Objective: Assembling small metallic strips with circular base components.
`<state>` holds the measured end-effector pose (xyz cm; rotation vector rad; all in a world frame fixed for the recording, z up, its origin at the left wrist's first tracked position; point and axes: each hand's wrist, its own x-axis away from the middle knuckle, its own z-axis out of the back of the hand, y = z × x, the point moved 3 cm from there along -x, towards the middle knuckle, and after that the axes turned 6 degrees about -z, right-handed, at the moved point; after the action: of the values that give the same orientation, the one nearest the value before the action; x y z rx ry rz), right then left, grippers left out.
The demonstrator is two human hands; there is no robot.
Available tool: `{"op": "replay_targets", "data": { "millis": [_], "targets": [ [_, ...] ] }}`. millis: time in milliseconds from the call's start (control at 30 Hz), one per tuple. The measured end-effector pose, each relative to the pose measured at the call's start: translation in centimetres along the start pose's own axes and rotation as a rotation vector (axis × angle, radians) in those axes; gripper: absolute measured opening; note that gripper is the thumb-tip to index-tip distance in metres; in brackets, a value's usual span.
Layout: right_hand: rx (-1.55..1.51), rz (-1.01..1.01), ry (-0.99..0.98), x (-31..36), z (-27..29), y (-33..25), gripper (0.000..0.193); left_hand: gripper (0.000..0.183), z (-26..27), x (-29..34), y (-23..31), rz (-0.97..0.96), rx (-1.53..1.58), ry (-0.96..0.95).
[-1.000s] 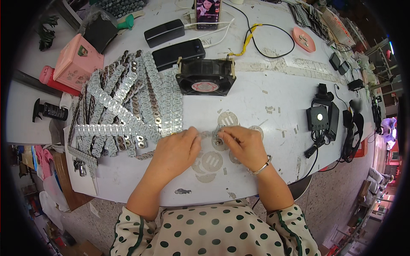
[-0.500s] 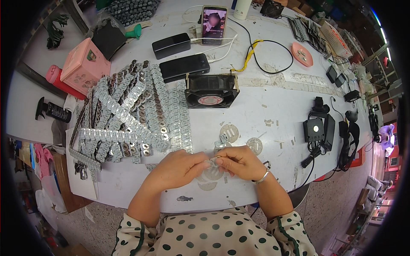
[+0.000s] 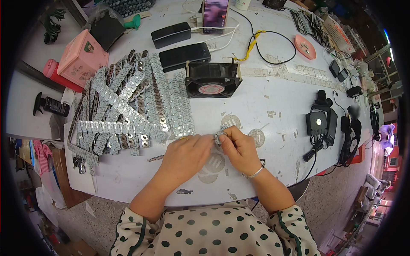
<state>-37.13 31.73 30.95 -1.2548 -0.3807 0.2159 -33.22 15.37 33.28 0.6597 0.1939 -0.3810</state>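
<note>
My right hand [image 3: 240,149] is closed, thumb and fingertips pinching a short piece of silvery linked strip [image 3: 218,137]. My left hand [image 3: 188,154] lies just left of it, back upward, fingers bent together with their tips against or close to that piece. Whatever those left fingers hold is hidden. Left of the hands, many grey-silver linked strips [image 3: 115,127] lie in a crossed pile, some with round brown and shiny discs. A thin dark strip [image 3: 155,158] rests on the table beside my left hand.
Beyond my hands stands a black fan [image 3: 212,81]. Two black boxes [image 3: 184,57] and a phone [image 3: 215,17] with white cables are farther back. A pink dish [image 3: 305,47] lies far right, black adapters [image 3: 317,123] with cords nearer. A pink box [image 3: 83,59] stands far left.
Both hands have moved away from me across the table. My right fingers have come to the silvery linked piece that lay beyond them. The view has shifted slightly.
</note>
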Motion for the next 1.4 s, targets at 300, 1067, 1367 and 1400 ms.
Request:
{"op": "replay_targets", "data": {
  "millis": [300,1067,1367,1400],
  "targets": [
    [-0.18,-0.122,-0.02,-0.2,0.0,0.5,0.019,0.013,-0.4,-0.3,-0.3,0.021,-0.066,0.079],
    [0.042,0.053,-0.162,0.1,2.3,-0.2,0.015,0.018,1.2,0.7,-0.2,0.179,0.123,-0.185],
    [-0.212,-0.212,-0.469,0.5,1.5,0.5,0.017,0.016,1.4,0.5,-0.9,0.167,0.473,-0.396],
    [-0.354,-0.234,-0.512,0.6,1.4,0.5,0.017,0.016,1.9,0.1,-0.4,0.233,0.633,-0.431]
  ]
}}
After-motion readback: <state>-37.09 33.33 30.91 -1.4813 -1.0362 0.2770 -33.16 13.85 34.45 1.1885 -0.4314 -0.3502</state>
